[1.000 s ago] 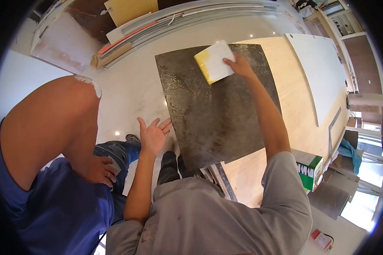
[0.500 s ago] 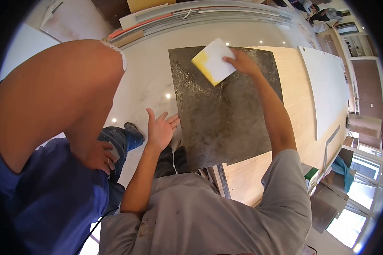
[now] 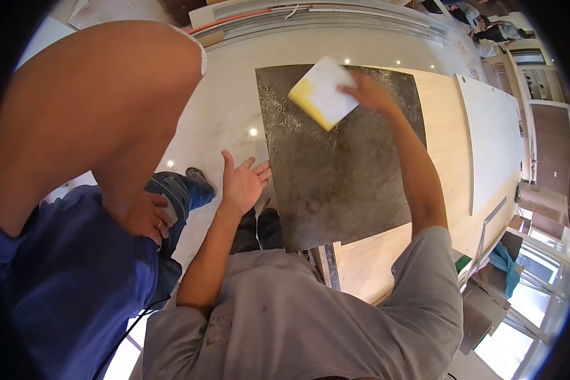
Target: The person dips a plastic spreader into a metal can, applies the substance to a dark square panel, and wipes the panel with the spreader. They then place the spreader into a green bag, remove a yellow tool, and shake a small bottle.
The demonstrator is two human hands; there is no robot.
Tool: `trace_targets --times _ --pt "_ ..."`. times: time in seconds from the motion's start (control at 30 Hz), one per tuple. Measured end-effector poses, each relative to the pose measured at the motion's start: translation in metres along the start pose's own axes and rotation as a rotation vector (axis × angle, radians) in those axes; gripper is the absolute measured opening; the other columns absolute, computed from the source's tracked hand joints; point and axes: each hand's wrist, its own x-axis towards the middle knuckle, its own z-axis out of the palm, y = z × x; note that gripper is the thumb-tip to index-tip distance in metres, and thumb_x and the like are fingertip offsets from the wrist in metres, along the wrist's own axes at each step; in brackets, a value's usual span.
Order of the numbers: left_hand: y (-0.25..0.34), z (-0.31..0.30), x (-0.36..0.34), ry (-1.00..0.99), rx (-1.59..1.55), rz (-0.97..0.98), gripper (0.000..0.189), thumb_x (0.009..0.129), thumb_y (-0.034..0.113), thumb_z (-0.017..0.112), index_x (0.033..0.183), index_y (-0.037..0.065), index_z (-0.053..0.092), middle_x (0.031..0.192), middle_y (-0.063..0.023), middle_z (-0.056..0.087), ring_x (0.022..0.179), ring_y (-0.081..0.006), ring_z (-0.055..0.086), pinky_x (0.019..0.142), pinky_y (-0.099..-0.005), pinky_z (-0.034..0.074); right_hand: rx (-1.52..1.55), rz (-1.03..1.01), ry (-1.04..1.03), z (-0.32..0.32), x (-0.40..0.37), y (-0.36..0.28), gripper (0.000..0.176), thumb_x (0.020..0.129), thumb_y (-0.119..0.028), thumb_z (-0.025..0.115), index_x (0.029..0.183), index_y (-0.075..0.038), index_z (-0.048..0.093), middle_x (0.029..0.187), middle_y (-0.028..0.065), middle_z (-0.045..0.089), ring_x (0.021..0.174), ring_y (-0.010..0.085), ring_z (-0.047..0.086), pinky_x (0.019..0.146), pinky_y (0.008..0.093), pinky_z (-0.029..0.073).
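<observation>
My right hand [image 3: 368, 92] grips the right corner of a flat white square piece with a yellow edge [image 3: 326, 94], thumb on top. This piece lies over the far part of a dark, mottled sheet [image 3: 335, 183]; what it is made of I cannot tell. Motion blurs the hand a little. Palm up and fingers spread, my left hand [image 3: 244, 183] is empty, its fingertips right at the left edge of the dark sheet. Shiny, wet-looking streaks show on the sheet's upper left area.
The dark sheet rests on a pale wooden board [image 3: 446, 145], with a white panel [image 3: 491, 139] to the right. At my left stands a person in a blue shirt [image 3: 76, 253], one arm bent high. Long metal strips [image 3: 323, 24] lie beyond on the floor.
The view has shifted slightly, so most things sit a little differently in it. My right hand still grips the white piece over the dark sheet's far part, now more blurred. My left hand stays spread.
</observation>
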Motion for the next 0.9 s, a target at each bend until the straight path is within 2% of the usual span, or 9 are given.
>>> trace_targets --times 0.13,0.23,0.33,0.4,0.53,0.63,0.67,0.77,0.9 --pt "-0.001 -0.008 -0.002 -0.028 -0.089 -0.037 0.12 0.074 0.079 0.04 0.14 -0.005 -0.014 0.145 -0.0341 0.01 0.133 -0.0428 0.023 0.11 -0.0474 0.014 -0.258 -0.102 -0.442 0.023 -0.043 -0.056 0.046 0.085 -0.034 0.062 0.115 0.0 0.056 0.106 0.0188 0.063 0.099 0.033 0.059 0.086 0.0394 0.045" --pt "-0.003 -0.012 0.0 -0.096 -0.099 0.001 0.118 0.074 0.079 0.04 0.141 -0.004 -0.012 0.144 -0.0342 0.011 0.133 -0.0431 0.024 0.109 -0.0486 0.016 -0.221 0.032 -0.199 -0.016 -0.054 -0.046 0.045 0.086 -0.033 0.062 0.115 0.0 0.056 0.103 0.0166 0.065 0.094 0.0295 0.062 0.082 0.0371 0.047" --pt "0.002 -0.011 0.005 -0.139 -0.155 -0.017 0.116 0.075 0.08 0.035 0.141 -0.002 -0.015 0.144 -0.0352 0.007 0.135 -0.0436 0.018 0.111 -0.0472 0.008 0.193 0.129 0.132 -0.041 -0.059 0.011 0.04 0.087 -0.027 0.062 0.115 0.001 0.056 0.095 0.013 0.067 0.085 0.0213 0.063 0.076 0.0328 0.049" --pt "0.008 -0.002 0.012 -0.112 -0.15 -0.02 0.115 0.076 0.079 0.037 0.142 -0.002 -0.01 0.144 -0.0348 0.011 0.134 -0.0432 0.02 0.11 -0.0492 0.011 0.336 0.135 0.294 -0.036 -0.069 0.027 0.037 0.087 -0.024 0.062 0.114 0.001 0.057 0.092 0.0117 0.067 0.08 0.0175 0.063 0.073 0.031 0.049" --pt "0.028 0.029 0.036 -0.125 -0.033 0.026 0.112 0.076 0.078 0.037 0.143 0.0 -0.007 0.145 -0.0327 0.014 0.135 -0.0406 0.021 0.109 -0.0515 0.009 0.222 0.145 0.304 -0.015 -0.092 0.037 0.039 0.087 -0.024 0.062 0.116 0.001 0.055 0.095 0.0122 0.067 0.087 0.0177 0.062 0.078 0.0312 0.048" --pt "0.038 0.007 0.048 0.014 0.212 0.139 0.106 0.077 0.078 0.035 0.145 0.005 0.0 0.146 -0.0282 0.017 0.136 -0.0366 0.021 0.109 -0.0513 0.007 0.258 0.194 0.45 -0.017 -0.114 0.063 0.04 0.087 -0.024 0.062 0.117 0.001 0.055 0.097 0.0131 0.066 0.089 0.0189 0.062 0.08 0.032 0.047" --pt "0.039 -0.005 0.042 0.024 0.232 0.089 0.101 0.079 0.077 0.034 0.146 0.007 0.005 0.146 -0.0259 0.02 0.136 -0.0351 0.022 0.109 -0.0506 0.009 0.289 0.162 0.542 -0.02 -0.121 0.073 0.041 0.086 -0.023 0.063 0.117 0.003 0.054 0.098 0.0144 0.066 0.088 0.0197 0.063 0.081 0.0326 0.047" --pt "0.026 -0.039 0.008 0.036 0.21 -0.078 0.088 0.084 0.07 0.032 0.144 0.008 0.018 0.144 -0.0225 0.028 0.133 -0.0338 0.029 0.107 -0.0505 0.02 0.243 0.325 0.677 -0.037 -0.143 0.122 0.042 0.086 -0.023 0.063 0.116 0.005 0.054 0.098 0.015 0.066 0.089 0.019 0.062 0.081 0.0323 0.047" --pt "-0.018 -0.078 -0.04 -0.088 0.393 -0.379 0.069 0.092 0.052 0.039 0.14 0.005 0.027 0.138 -0.0221 0.039 0.127 -0.0339 0.04 0.099 -0.0486 0.037 0.547 0.43 0.661 -0.028 -0.144 0.139 0.043 0.084 -0.022 0.066 0.114 0.006 0.054 0.097 0.0142 0.065 0.088 0.0186 0.062 0.077 0.0315 0.049"
